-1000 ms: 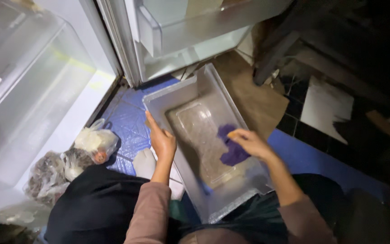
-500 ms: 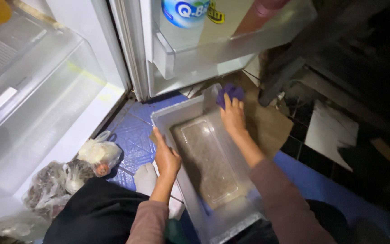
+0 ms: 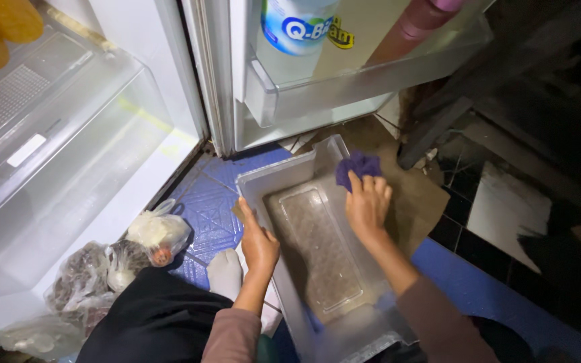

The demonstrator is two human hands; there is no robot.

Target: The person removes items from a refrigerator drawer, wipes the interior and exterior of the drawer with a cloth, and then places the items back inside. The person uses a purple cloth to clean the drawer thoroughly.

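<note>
Item: fridge bin (image 3: 284, 185), clear/grey plastic, rectangular, open top, w/ ribbed clear insert (image 3: 321, 252) lying flat in its base.

Loc: centre of frame, on floor, partly over blue mat (image 3: 206, 205), just below open fridge door shelf (image 3: 344, 87). Near end runs off bottom edge, between person's knees.

Axis: long axis runs lower right to upper left-centre; far short end points toward the fridge. Sits level, opening up.

Handling (est.): light, stiff but thin-walled, prob. flexes if twisted; smooth plastic, likely slick if wet. Could crack if dropped on tile. Best hold: long side rims, one hand each side, or both short ends.

Cloth (image 3: 356, 168): purple, soft, bunched, limp; at far right corner of bin, against the wall. Grab anywhere.

Left hand (image 3: 258, 243): curled over left long rim, thumb in, gripping the wall; steadies bin.

Right hand (image 3: 368, 202): inside bin, upper centre-right; fingers flat and together, pressing on cloth, tips covering its lower edge. Pins it, more than closes round it.

Nearby: clear bags (image 3: 112, 259) of food at lower left on floor; white sock (image 3: 225, 272) beside left rim; bottle (image 3: 297, 30) in door shelf; brown board (image 3: 411, 202) under bin's right side.
</note>
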